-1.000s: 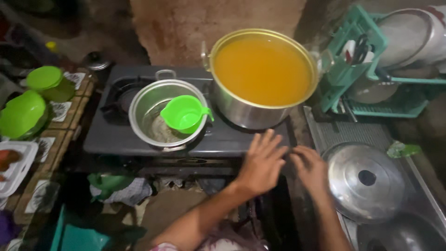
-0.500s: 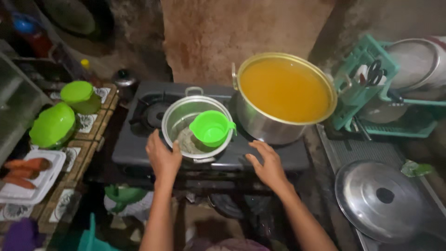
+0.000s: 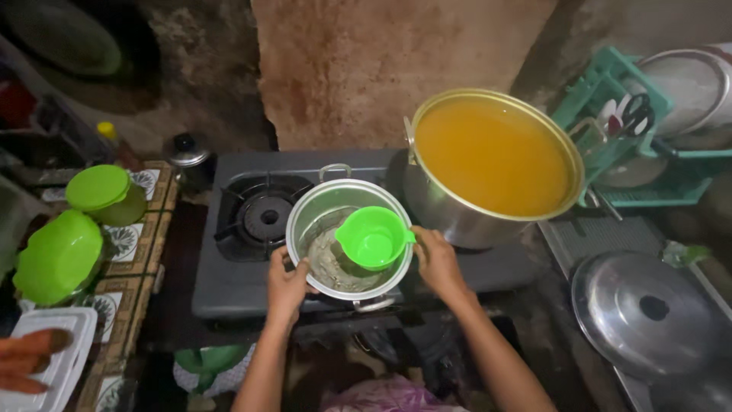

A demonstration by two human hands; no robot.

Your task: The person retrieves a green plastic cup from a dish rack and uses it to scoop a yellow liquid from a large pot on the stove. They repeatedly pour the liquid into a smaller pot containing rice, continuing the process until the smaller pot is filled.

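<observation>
While both hands grip the small steel pot point(image 3: 348, 239) from opposite sides, it sits on the gas stove point(image 3: 229, 282), over the stove's middle and just to the right of the open burner point(image 3: 263, 217). The left hand point(image 3: 287, 285) is clamped on the rim at about eight o'clock of the pot, thumb hooked over the edge; the right hand point(image 3: 436, 260) presses the wall at about three o'clock, so the pot lies straight ahead and between them, neither hand clearly nearer. Its two loop handles stand at twelve and six o'clock, on a line running away from the person, and neither hand is on them. Inside the pot a little cloudy liquid covers the bottom, and a bright green plastic scoop point(image 3: 372, 238) rests tilted against the rim at two o'clock. Touching or just beside the pot at its two o'clock stands a large steel stockpot point(image 3: 496, 164), filled nearly to the brim with orange-yellow broth. At nine o'clock, on a tiled table point(image 3: 126, 267), sit a green-lidded jar point(image 3: 103, 192) and a green lidded bowl point(image 3: 57, 255); carrots point(image 3: 27, 355) lie in a white tray at the lower left. A steel lid point(image 3: 644, 313) lies at four o'clock, below a teal dish rack point(image 3: 633, 145).
</observation>
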